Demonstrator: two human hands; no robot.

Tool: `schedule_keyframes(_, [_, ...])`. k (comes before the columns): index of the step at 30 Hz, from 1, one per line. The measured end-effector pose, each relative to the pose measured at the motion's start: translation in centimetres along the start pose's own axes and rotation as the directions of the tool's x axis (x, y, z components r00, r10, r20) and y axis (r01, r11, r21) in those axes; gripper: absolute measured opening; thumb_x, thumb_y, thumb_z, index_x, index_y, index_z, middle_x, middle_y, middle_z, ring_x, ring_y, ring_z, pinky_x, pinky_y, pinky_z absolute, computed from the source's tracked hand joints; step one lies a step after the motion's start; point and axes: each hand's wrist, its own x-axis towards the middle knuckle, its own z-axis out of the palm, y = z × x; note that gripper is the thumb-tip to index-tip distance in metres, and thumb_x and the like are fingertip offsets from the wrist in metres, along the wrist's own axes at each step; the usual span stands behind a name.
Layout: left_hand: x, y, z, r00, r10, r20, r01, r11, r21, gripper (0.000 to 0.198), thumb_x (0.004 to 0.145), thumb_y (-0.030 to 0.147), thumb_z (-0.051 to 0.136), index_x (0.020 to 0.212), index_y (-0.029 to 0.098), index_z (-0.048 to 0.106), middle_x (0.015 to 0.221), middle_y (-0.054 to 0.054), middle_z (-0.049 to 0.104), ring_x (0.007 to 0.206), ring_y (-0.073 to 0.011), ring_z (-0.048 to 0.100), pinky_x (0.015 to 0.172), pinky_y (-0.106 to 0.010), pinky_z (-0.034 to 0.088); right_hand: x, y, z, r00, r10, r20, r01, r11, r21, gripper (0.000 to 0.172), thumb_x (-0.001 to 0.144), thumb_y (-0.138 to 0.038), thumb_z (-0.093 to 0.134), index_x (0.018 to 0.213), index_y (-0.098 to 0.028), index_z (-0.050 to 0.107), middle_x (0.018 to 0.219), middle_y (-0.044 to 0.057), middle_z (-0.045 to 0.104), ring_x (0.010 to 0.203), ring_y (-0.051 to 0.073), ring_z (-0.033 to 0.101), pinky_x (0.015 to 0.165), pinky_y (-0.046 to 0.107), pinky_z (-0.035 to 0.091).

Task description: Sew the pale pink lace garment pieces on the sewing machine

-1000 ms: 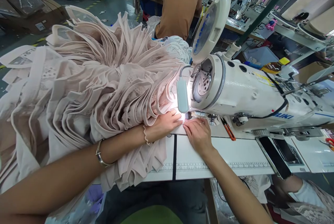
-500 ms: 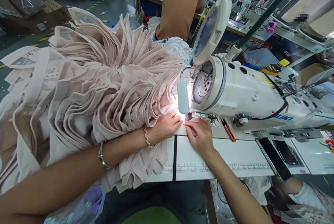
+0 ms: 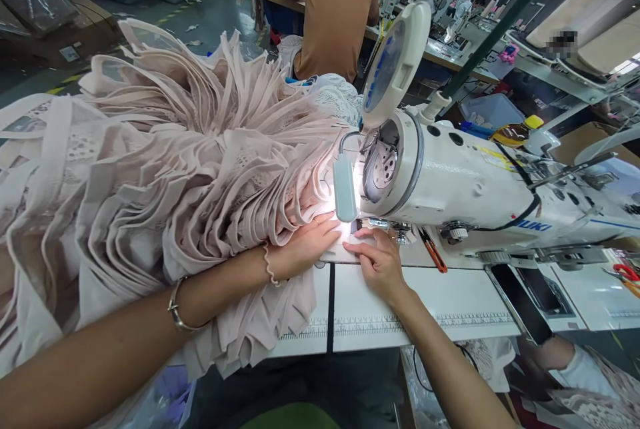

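My left hand (image 3: 313, 242) lies on pale pink fabric beside the needle area, its fingers stretched out and close together. My right hand (image 3: 381, 264) is at the other side of the lit spot, index finger extended and fingers apart, with nothing visible between them. Its fingertips touch or nearly touch the machine bed. A large heap of pale pink lace-trimmed garments (image 3: 200, 169) fills the left side, over and beyond my left forearm. The white sewing machine (image 3: 450, 169) stands at the right. Its pale green lamp (image 3: 345, 187) hides the needle.
Orange-handled snips (image 3: 434, 252) lie by the machine base. A phone (image 3: 520, 302) rests at the table's right, with red-handled scissors (image 3: 627, 274) farther over. A green pole (image 3: 505, 26) rises behind the machine. Another person (image 3: 335, 16) sits ahead, back turned.
My right hand's fingers have spread from a closer, pinched pose. My left fingers have straightened along the fabric. The whole view has shifted slightly.
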Motion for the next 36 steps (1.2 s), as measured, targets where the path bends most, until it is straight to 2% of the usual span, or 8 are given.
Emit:
schedule_keyframes(2, [-0.1, -0.1, 0.0, 1.0, 0.014, 0.009, -0.014, 1.0, -0.002, 0.032, 0.103, 0.011, 0.033, 0.106, 0.013, 0.065, 0.128, -0.015, 0.065, 0.118, -0.0239, 0.059, 0.096, -0.041, 0.054, -0.1, 0.1, 0.0, 0.999, 0.0, 0.034, 0.0, 1.0, 0.011, 0.042, 0.088, -0.005, 0.047, 0.092, -0.031, 0.08, 0.11, 0.002, 0.073, 0.101, 0.02, 0.066, 0.095, 0.039, 0.046])
schedule_keyframes(5, [-0.1, -0.1, 0.3, 1.0, 0.005, 0.012, -0.005, 1.0, 0.016, 0.031, 0.101, 0.008, 0.035, 0.109, 0.014, 0.064, 0.132, -0.014, 0.064, 0.123, -0.0237, 0.059, 0.101, -0.042, 0.054, -0.2, 0.3, 0.2, 0.999, -0.043, 0.015, 0.043, 0.999, 0.017, 0.044, 0.087, -0.002, 0.047, 0.096, -0.03, 0.08, 0.111, 0.001, 0.076, 0.108, 0.02, 0.066, 0.098, 0.039, 0.045])
schedule_keyframes(14, [-0.4, -0.6, 1.4, 1.0, 0.006, -0.029, -0.005, 1.0, 0.022, 0.03, 0.1, 0.007, 0.037, 0.114, 0.015, 0.062, 0.133, -0.014, 0.063, 0.128, -0.0236, 0.057, 0.104, -0.041, 0.052, -0.1, 0.3, 0.4, 0.995, -0.091, -0.033, 0.091, 0.996, -0.021, 0.042, 0.087, -0.002, 0.047, 0.098, -0.029, 0.078, 0.113, 0.002, 0.077, 0.109, 0.02, 0.068, 0.104, 0.043, 0.044])
schedule_keyframes(21, [0.1, -0.7, 1.5, 0.997, -0.074, -0.023, 0.073, 0.996, -0.043, 0.03, 0.102, 0.015, 0.037, 0.121, 0.017, 0.059, 0.126, -0.011, 0.064, 0.122, -0.0227, 0.056, 0.102, -0.039, 0.05, -0.1, 0.7, 0.8, 0.999, -0.051, 0.02, 0.051, 0.999, 0.0, 0.045, 0.084, -0.002, 0.045, 0.107, -0.026, 0.075, 0.121, 0.004, 0.074, 0.112, 0.022, 0.068, 0.106, 0.045, 0.046])
schedule_keyframes(25, [0.2, -0.3, 1.3, 0.99, -0.139, -0.033, 0.14, 0.99, 0.035, 0.028, 0.104, 0.015, 0.034, 0.105, 0.017, 0.062, 0.105, -0.007, 0.064, 0.104, -0.0209, 0.057, 0.088, -0.033, 0.05, 0.1, 0.7, 0.7, 0.998, -0.011, 0.062, 0.011, 1.0, -0.011, 0.048, 0.084, -0.002, 0.044, 0.112, -0.026, 0.074, 0.125, 0.004, 0.073, 0.113, 0.021, 0.067, 0.11, 0.045, 0.043])
schedule_keyframes(29, [-0.2, 0.0, 0.9, 0.999, -0.001, -0.05, 0.01, 0.984, 0.178, 0.035, 0.102, 0.005, 0.031, 0.081, 0.016, 0.057, 0.086, -0.005, 0.06, 0.085, -0.0173, 0.054, 0.074, -0.026, 0.043, 0.5, 0.8, 0.5, 0.996, -0.012, 0.087, 0.015, 0.999, -0.029, 0.048, 0.085, -0.003, 0.042, 0.114, -0.025, 0.074, 0.124, 0.005, 0.073, 0.111, 0.02, 0.068, 0.106, 0.041, 0.046])
schedule_keyframes(32, [-0.4, 0.1, 0.6, 0.995, 0.061, -0.085, -0.042, 0.977, 0.211, 0.035, 0.101, 0.002, 0.032, 0.076, 0.016, 0.054, 0.08, -0.004, 0.057, 0.078, -0.016, 0.05, 0.068, -0.025, 0.038, 0.7, 0.9, 0.4, 0.993, 0.001, 0.12, 0.005, 0.999, -0.049, 0.05, 0.085, -0.004, 0.041, 0.118, -0.024, 0.072, 0.124, 0.005, 0.072, 0.11, 0.021, 0.067, 0.104, 0.041, 0.048])
schedule_keyframes(36, [-0.3, 0.3, 0.5, 0.994, 0.071, -0.083, -0.051, 0.972, 0.228, 0.032, 0.101, 0.004, 0.037, 0.076, 0.016, 0.053, 0.078, -0.003, 0.056, 0.074, -0.0156, 0.048, 0.068, -0.025, 0.036, 0.8, 1.0, 0.5, 0.982, 0.042, 0.184, -0.028, 0.996, -0.08, 0.053, 0.086, -0.005, 0.039, 0.124, -0.024, 0.07, 0.126, 0.007, 0.071, 0.117, 0.022, 0.063, 0.106, 0.042, 0.046])
